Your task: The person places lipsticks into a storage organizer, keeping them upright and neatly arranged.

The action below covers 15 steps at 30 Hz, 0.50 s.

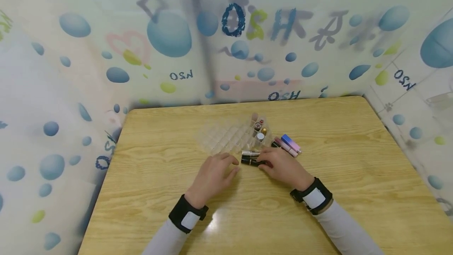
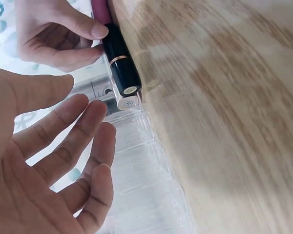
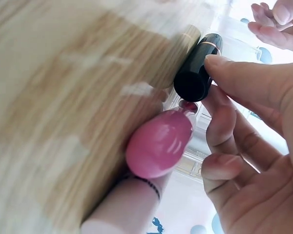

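Note:
My right hand point(image 1: 283, 166) pinches the end of a black lipstick tube point(image 3: 198, 70) with a thin gold ring, thumb on one side and a finger on the other. The tube lies along the front of a clear compartmented organizer point(image 1: 226, 135). Close beside it is a silver-and-clear tube point(image 1: 249, 153), partly covered by the right hand in the head view. My left hand point(image 1: 214, 174) is just left of the tubes, fingers relaxed and slightly bent, holding nothing. In the right wrist view a glossy pink rounded tube point(image 3: 161, 144) lies near the right fingers.
Several cosmetic tubes, one with a white top point(image 1: 260, 136), stand in the organizer's right end. To its right lie a mauve-and-pink tube point(image 1: 286, 147) and a blue-to-pink tube point(image 1: 291, 143). The wooden table point(image 1: 354, 141) meets a patterned curtain point(image 1: 159, 78) at the back.

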Available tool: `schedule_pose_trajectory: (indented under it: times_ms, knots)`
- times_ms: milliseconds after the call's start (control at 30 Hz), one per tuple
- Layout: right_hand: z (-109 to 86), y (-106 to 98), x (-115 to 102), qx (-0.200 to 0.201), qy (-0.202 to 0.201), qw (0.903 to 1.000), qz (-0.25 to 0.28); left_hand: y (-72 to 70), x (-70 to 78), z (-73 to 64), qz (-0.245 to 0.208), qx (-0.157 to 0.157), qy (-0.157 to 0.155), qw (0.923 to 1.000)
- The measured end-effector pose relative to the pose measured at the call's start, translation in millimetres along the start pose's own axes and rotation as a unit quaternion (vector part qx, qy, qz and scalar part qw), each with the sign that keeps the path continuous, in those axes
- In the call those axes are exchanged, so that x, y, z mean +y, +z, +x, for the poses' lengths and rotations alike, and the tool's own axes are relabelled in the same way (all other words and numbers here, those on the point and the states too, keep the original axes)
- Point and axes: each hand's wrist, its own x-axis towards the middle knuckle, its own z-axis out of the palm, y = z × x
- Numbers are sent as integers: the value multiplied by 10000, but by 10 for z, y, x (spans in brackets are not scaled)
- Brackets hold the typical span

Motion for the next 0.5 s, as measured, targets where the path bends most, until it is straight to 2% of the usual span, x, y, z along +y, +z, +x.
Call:
schedule_pose_trajectory:
  times_ms: [167, 500]
  knots:
    - [-3, 4, 1, -34, 16, 10000, 15, 47, -3, 4, 77, -113, -34, 9999]
    - [-12, -1, 8, -178, 138, 9997, -120, 86, -29, -13, 131, -117, -56, 9998]
